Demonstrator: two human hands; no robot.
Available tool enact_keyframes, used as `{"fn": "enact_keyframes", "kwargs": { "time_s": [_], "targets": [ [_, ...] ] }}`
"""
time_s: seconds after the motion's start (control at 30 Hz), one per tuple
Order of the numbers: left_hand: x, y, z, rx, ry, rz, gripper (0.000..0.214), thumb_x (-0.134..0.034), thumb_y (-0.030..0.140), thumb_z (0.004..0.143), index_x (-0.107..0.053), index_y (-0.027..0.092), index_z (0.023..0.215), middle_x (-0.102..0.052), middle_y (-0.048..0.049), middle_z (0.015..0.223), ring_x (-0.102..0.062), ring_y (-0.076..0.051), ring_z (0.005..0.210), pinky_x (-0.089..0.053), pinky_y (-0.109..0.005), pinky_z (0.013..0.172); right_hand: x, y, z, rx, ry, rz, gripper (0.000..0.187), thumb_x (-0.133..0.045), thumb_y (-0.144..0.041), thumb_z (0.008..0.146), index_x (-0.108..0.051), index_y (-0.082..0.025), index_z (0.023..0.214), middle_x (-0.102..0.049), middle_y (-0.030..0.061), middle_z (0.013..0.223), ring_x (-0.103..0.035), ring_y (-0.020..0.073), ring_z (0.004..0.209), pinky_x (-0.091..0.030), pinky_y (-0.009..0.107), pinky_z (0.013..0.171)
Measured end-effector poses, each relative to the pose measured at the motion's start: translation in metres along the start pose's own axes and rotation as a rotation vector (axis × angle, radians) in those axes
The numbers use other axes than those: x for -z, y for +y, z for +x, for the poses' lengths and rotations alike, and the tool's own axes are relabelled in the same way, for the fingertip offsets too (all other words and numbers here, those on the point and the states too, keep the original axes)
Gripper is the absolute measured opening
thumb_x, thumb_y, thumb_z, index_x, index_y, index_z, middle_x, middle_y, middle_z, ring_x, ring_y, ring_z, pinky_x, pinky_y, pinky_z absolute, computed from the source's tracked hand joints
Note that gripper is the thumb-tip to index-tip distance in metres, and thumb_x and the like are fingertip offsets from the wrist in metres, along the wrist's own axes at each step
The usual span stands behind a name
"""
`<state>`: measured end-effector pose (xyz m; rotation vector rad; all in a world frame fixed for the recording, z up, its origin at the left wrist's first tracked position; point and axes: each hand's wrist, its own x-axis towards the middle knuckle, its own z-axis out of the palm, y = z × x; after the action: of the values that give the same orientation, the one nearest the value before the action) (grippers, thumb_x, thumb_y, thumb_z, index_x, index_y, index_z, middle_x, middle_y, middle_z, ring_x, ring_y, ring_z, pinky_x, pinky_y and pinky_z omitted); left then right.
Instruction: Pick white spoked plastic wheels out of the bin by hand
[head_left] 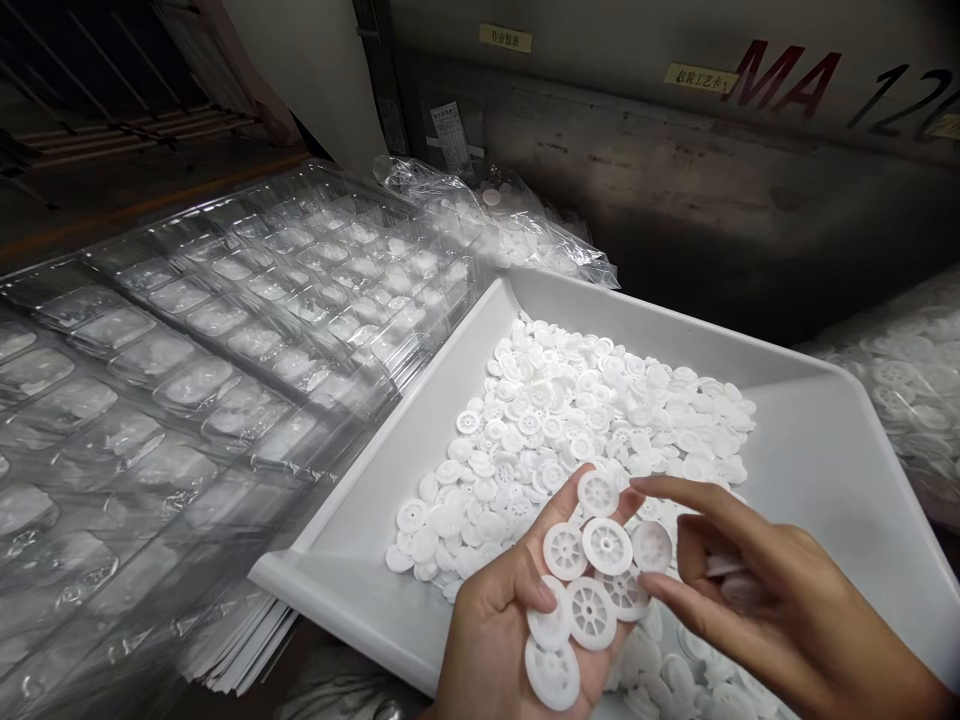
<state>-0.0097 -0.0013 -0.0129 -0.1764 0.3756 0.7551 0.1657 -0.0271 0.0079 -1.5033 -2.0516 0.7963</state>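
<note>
My left hand (495, 640) is palm up at the bottom centre, with several white plastic spoked wheels (590, 612) lying across the palm and fingers. My right hand (757, 590) comes in from the lower right. Its thumb and forefinger hold the rim of one white wheel (651, 546) just above my left palm, and more wheels show behind its curled fingers. Both hands are over the front of a white plastic tray (825, 470), which holds a wide heap of loose white wheels (577, 420). Wheels under my hands are hidden.
Stacked clear blister trays (187, 390) with moulded pockets fill the left side, against the white tray. A clear plastic bag of white parts (510, 225) lies behind, and another bag (907, 390) sits at the right. A grey machine panel (675, 170) with labels stands at the back.
</note>
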Motion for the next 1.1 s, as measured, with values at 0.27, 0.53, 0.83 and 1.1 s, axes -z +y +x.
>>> {"fn": "enact_keyframes", "kwargs": {
  "time_s": [0.27, 0.53, 0.83, 1.1],
  "targets": [
    [0.0, 0.0, -0.004, 0.011, -0.154, 0.007, 0.075, -0.032, 0.005, 0.065, -0.019, 0.01, 0.139, -0.05, -0.0145, 0.132, -0.04, -0.025, 0.126, -0.019, -0.042, 0.109, 0.005, 0.006, 0.001, -0.272, -0.16, 0.104, 0.015, -0.047, -0.039, 0.09, -0.047, -0.025, 0.093, -0.044, -0.007, 0.059, -0.045, 0.0082, 0.051, -0.04, 0.017, 0.048],
    [0.003, 0.005, -0.006, 0.036, -0.16, 0.046, 0.07, -0.031, 0.002, 0.066, -0.028, 0.014, 0.136, -0.051, -0.0117, 0.132, -0.035, -0.025, 0.128, -0.011, -0.041, 0.111, 0.006, 0.012, 0.007, -0.402, -0.023, 0.279, 0.017, -0.052, -0.04, 0.086, -0.052, -0.024, 0.091, -0.055, -0.0018, 0.068, -0.056, 0.0133, 0.068, -0.045, 0.019, 0.053],
    [0.004, 0.001, -0.005, 0.026, -0.091, 0.019, 0.059, -0.027, 0.004, 0.075, -0.04, 0.014, 0.132, -0.055, -0.0116, 0.129, -0.041, -0.022, 0.125, -0.021, -0.039, 0.109, -0.001, 0.001, 0.003, -0.087, 0.119, 0.031, 0.02, -0.052, -0.03, 0.088, -0.046, -0.025, 0.106, -0.049, -0.0071, 0.057, -0.049, 0.0077, 0.046, -0.039, 0.016, 0.041],
    [0.006, 0.002, -0.008, 0.043, -0.084, 0.036, 0.058, -0.026, 0.007, 0.078, -0.037, 0.017, 0.134, -0.052, -0.0118, 0.132, -0.039, -0.021, 0.126, -0.016, -0.038, 0.109, -0.001, -0.003, -0.005, 0.55, 0.026, -0.477, 0.032, -0.038, -0.021, 0.091, -0.048, -0.006, 0.117, -0.048, -0.0014, 0.057, -0.047, 0.0122, 0.045, -0.039, 0.028, 0.04]
  ]
}}
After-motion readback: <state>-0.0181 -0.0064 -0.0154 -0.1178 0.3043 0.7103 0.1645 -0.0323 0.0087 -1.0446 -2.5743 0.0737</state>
